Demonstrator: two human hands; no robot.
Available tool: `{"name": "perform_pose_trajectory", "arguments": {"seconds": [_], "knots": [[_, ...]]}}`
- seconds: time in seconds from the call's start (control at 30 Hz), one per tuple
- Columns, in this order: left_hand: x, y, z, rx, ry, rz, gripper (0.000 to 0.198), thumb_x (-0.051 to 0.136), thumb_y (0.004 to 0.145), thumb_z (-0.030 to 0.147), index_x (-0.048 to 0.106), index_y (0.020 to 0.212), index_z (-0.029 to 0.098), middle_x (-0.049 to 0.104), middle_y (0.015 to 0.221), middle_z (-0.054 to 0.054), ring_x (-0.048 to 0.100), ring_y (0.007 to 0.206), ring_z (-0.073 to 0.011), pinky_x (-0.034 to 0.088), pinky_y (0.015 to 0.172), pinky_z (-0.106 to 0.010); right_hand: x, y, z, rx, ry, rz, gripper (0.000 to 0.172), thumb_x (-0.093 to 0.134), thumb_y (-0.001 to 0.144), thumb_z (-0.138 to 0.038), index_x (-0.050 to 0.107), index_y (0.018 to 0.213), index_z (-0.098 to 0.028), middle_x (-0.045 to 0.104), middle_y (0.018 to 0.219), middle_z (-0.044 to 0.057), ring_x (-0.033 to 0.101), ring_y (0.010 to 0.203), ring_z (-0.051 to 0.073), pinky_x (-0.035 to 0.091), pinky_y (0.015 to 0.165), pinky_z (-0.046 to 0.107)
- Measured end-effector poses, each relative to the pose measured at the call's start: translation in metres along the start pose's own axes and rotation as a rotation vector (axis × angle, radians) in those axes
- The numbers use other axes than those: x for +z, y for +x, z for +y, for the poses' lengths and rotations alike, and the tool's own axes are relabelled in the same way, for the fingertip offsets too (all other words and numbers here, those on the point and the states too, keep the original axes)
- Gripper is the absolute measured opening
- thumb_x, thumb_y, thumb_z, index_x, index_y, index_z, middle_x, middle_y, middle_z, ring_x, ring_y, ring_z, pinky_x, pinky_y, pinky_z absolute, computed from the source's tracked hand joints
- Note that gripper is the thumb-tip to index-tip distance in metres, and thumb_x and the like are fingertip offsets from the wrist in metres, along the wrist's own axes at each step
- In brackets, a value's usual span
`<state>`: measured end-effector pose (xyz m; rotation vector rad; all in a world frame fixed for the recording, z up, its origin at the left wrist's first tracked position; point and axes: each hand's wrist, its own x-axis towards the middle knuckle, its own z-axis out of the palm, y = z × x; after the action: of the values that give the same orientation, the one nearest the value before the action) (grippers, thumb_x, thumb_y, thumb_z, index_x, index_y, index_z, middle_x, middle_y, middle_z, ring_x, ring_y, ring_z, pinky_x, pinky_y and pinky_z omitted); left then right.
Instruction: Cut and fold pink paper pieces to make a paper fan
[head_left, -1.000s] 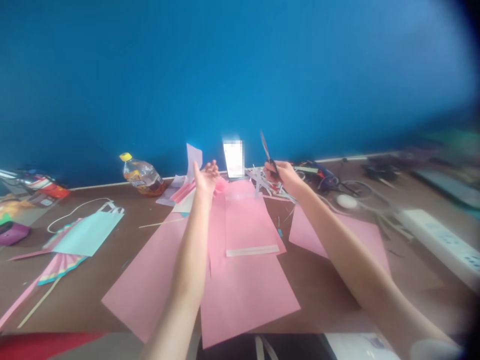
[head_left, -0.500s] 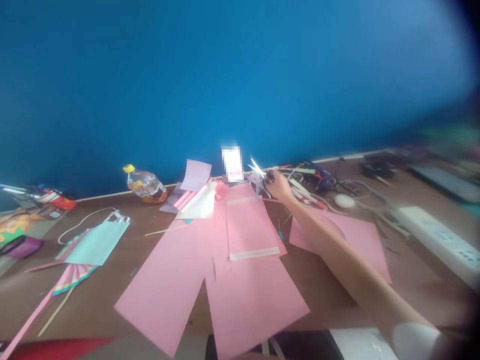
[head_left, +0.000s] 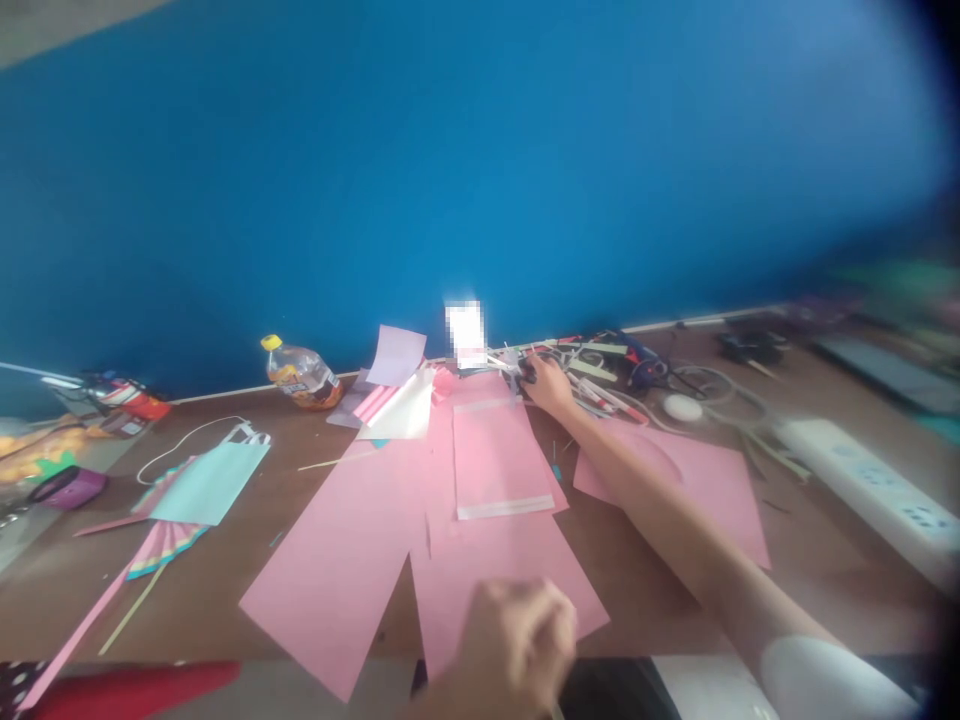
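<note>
My right hand reaches to the back of the table with its fingers curled round the dark handle of a pair of scissors. The scissors lie low beside a heap of strips and tools. Near the front edge, my left hand is raised over the pink paper. Its fingers are curled in and blurred by motion; what they hold, if anything, is hidden. A smaller pink piece with two pale bands lies on the large pink sheets between the hands.
A bottle with a yellow cap stands back left. Left lie a light-blue sheet and a pleated paper fan. At right are another pink sheet, a power strip and cables. A blue wall rises behind.
My right hand has lowered the scissors from above the heap, and they now lie flatter. My left hand has come into view at the front. The view has shifted slightly.
</note>
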<state>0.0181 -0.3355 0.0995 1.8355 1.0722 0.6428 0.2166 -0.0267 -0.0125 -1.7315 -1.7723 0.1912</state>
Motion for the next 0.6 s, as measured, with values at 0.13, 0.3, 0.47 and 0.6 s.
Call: {"name": "perform_pose_trajectory", "arguments": {"seconds": [0.13,0.3,0.47,0.6], "knots": [[-0.057,0.094,-0.051,-0.073,0.064,0.253,0.030,0.039,0.090,0.036,0.057,0.074,0.020,0.059,0.061,0.000,0.054,0.057,-0.0114,0.040,0.058,-0.023,0.000,0.000,0.000,0.019,0.016,0.026,0.031,0.062,0.073,-0.026,0.061,0.103,-0.020,0.063,0.100,0.010,0.056,0.095,0.024,0.043,0.074,0.029],[-0.083,0.190,-0.107,-0.035,0.105,0.283,0.026,0.041,0.085,0.033,0.061,0.074,0.018,0.062,0.063,-0.001,0.057,0.058,-0.0122,0.042,0.057,-0.022,0.001,0.003,0.003,0.011,0.085,0.028,0.025,0.059,0.071,-0.023,0.061,0.096,-0.020,0.066,0.095,0.008,0.057,0.090,0.023,0.043,0.075,0.029],[-0.067,0.246,-0.132,-0.019,-0.045,0.401,0.025,0.042,0.084,0.031,0.062,0.077,0.017,0.064,0.064,-0.003,0.055,0.051,-0.0129,0.041,0.054,-0.024,-0.005,0.005,-0.001,-0.004,0.288,0.072,0.018,0.056,0.069,-0.026,0.059,0.086,-0.019,0.066,0.085,0.004,0.056,0.078,0.019,0.042,0.071,0.029],[-0.054,0.265,-0.140,0.075,-0.090,0.463,0.030,0.046,0.087,0.038,0.065,0.082,0.016,0.066,0.071,-0.005,0.059,0.063,-0.0164,0.045,0.064,-0.028,-0.014,0.005,-0.011,0.051,0.607,0.101,0.020,0.055,0.067,-0.029,0.055,0.083,-0.018,0.064,0.079,0.003,0.055,0.073,0.017,0.043,0.066,0.027]]}}
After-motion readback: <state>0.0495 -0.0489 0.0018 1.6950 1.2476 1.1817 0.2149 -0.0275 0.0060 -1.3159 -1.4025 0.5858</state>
